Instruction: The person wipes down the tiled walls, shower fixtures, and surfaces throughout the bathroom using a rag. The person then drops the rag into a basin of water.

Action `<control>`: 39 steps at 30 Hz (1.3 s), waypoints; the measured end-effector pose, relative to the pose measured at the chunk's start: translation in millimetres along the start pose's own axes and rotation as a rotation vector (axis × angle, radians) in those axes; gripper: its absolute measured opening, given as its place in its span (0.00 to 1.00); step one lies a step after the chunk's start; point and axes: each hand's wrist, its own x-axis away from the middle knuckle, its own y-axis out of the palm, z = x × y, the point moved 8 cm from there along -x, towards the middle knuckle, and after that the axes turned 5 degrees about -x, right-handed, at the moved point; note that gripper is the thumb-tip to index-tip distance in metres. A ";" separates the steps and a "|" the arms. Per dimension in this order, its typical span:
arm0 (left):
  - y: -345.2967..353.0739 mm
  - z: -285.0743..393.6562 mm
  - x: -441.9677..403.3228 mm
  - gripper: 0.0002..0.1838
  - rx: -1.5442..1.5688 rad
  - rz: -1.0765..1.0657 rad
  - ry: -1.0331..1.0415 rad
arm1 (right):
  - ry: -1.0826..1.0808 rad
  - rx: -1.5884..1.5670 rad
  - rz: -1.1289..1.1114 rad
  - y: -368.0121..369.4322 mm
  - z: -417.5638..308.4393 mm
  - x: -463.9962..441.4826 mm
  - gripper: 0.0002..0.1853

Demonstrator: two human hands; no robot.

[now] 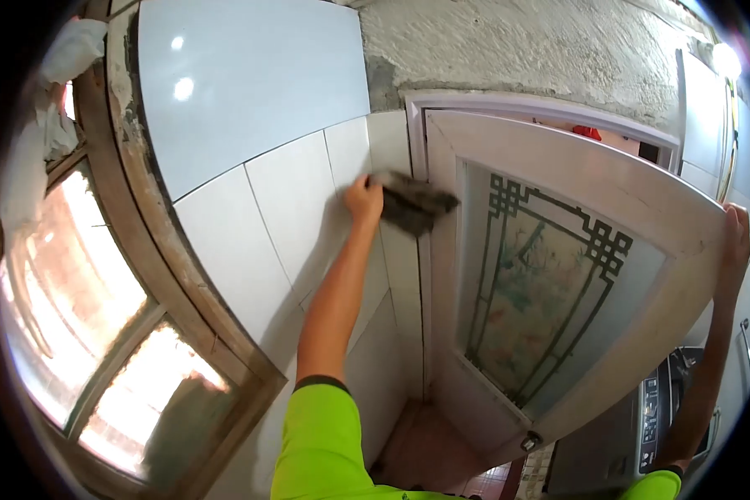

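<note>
My left hand (pixel 363 200) is closed on a dark, crumpled rag (pixel 412 202), which is smeared by motion. The rag lies across the corner where the white wall tiles (pixel 292 196) meet the door frame. At the right, my right hand (pixel 735 229) grips the outer edge of the white door (pixel 550 133), with its fingers over the edge. The door stands ajar. Its frosted glass panel (pixel 550 292) carries a dark lattice pattern and a faded floral picture.
A wooden-framed window (pixel 154 312) is at the left. Rough bare plaster (pixel 525 50) lies above the door frame. A grey appliance with a control panel (pixel 650 417) stands behind the door at lower right. The door's round knob (pixel 531 441) is near the bottom. A lamp (pixel 726 61) glows at upper right.
</note>
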 end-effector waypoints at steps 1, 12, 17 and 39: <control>5.0 19.3 -26.3 0.17 0.043 0.056 -0.028 | -0.013 0.011 0.003 0.2 -2.6 -0.2 0.16; 125.0 -11.1 28.2 0.35 0.030 0.095 0.181 | -0.001 -0.075 0.064 -3.1 9.6 -0.5 0.17; 147.5 -65.5 78.8 0.30 0.333 -0.031 -0.215 | -0.074 0.018 0.054 -3.7 13.5 -4.4 0.15; 50.9 398.9 251.0 0.32 0.676 0.110 0.751 | 0.039 -0.197 0.091 7.4 -16.2 4.9 0.13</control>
